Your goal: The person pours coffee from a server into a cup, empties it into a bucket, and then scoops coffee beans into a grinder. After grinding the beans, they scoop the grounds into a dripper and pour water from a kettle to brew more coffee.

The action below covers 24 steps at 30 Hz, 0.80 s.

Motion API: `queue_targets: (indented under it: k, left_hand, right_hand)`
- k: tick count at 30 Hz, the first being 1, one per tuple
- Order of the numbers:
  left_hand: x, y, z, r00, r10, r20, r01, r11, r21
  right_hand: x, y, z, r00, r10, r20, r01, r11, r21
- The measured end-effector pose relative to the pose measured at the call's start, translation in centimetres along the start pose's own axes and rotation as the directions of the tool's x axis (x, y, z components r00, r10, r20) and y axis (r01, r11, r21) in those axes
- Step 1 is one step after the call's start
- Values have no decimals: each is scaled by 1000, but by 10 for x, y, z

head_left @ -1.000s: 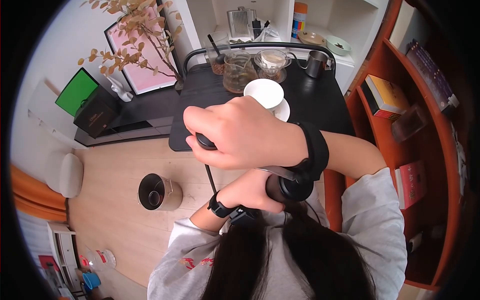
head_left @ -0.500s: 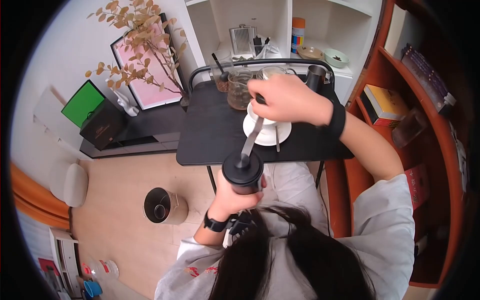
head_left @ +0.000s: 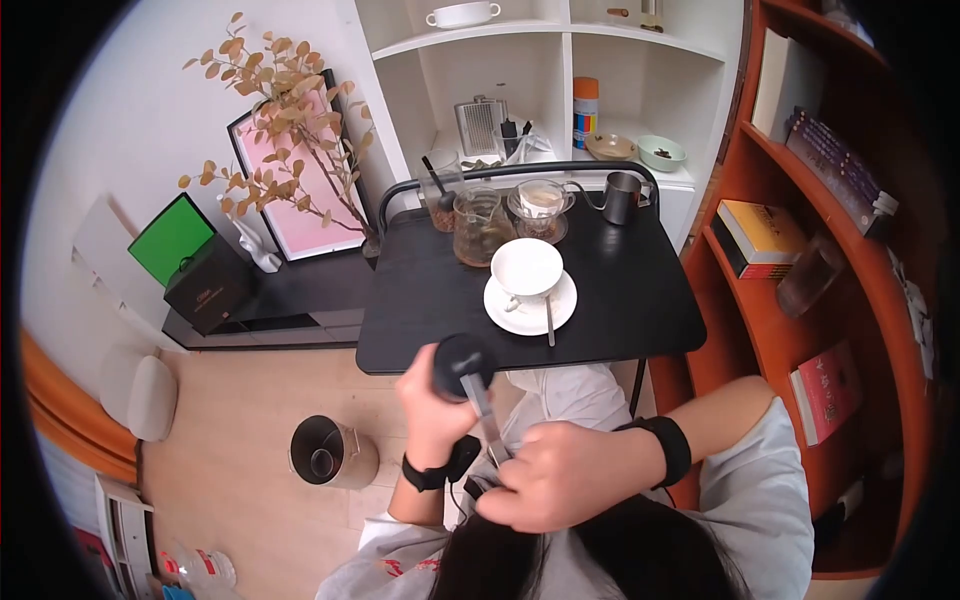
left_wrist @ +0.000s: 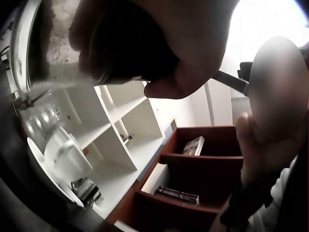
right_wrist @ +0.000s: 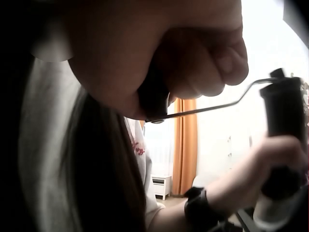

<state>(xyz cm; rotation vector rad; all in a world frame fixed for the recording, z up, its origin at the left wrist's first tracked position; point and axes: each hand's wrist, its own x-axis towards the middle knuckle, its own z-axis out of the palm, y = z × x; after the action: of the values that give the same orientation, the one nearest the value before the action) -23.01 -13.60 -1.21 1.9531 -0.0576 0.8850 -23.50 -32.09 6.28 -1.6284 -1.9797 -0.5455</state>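
A black hand grinder (head_left: 463, 362) is held upright in the left hand (head_left: 432, 415), in front of the table's near edge. Its metal crank (head_left: 484, 415) points toward the body, and the right hand (head_left: 572, 478) grips the dark knob (right_wrist: 154, 92) at its end. In the right wrist view the left hand (right_wrist: 282, 152) wraps the grinder body (right_wrist: 285, 108), whose lower part is clear. Beyond the hands a white cup (head_left: 527, 268) sits on a saucer (head_left: 532, 318) with a spoon (head_left: 550, 322) on it.
On the black table (head_left: 430, 320) stand a glass carafe (head_left: 484, 232), a glass dripper (head_left: 541, 202), a metal pitcher (head_left: 621, 200) and a glass with a black-handled tool (head_left: 442, 190). An orange bookshelf (head_left: 740, 300) rises at the right; a bin (head_left: 350, 455) stands on the floor left.
The right hand has swung the crank from above the table round toward the body. The left hand still holds the grinder, and the head view has tilted up.
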Motion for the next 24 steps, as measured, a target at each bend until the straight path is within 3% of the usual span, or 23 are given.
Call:
queue_targets:
  k: [2, 3, 5, 8, 11, 12, 14, 16, 18, 21, 23, 24]
  left_hand:
    - [-3, 6, 13, 957, -172, 232, 171, 985, 26]
    - [-6, 6, 21, 895, -264, 359, 274, 961, 25]
    - [-4, 15, 26, 792, -305, 529, 353, 935, 11]
    - [2, 33, 22, 732, -196, 652, 257, 966, 1]
    - [-1, 43, 27, 716, -111, 690, 172, 985, -19]
    - [-5, 45, 31, 720, -82, 689, 134, 991, -21]
    - [-8, 44, 28, 777, -42, 628, 45, 999, 12]
    - [-11, 46, 24, 846, 48, 532, -38, 999, -31]
    - [-6, 40, 8, 940, 44, 339, -41, 999, -16]
    - [9, 27, -18, 990, 142, 4, -142, 988, 54]
    - [19, 16, -30, 985, 66, -162, -70, 997, -21]
    - [23, 8, -31, 968, 138, -212, -128, 990, 58]
  right_hand:
    - [21, 8, -1, 997, -70, 40, 72, 995, -71]
    - [27, 13, -3, 995, -77, 68, 81, 995, -56]
    - [40, 23, -8, 988, -93, 125, 96, 995, -25]
    - [58, 37, -23, 983, -102, 155, 112, 992, -54]
    - [70, 58, -34, 980, -8, 199, 34, 991, -126]
    - [72, 64, -31, 990, 12, 137, 19, 974, -225]
    - [77, 83, -40, 985, 93, 146, -33, 929, -368]
    - [68, 122, -50, 939, 310, 149, -243, 904, -351]
    - [45, 153, -65, 875, 468, 124, -360, 800, -480]
    - [9, 137, -70, 881, 473, -15, -427, 780, -458]
    - [-6, 99, -59, 878, 472, 82, -404, 821, -404]
    - [-15, 83, -44, 916, 395, 64, -356, 878, -320]
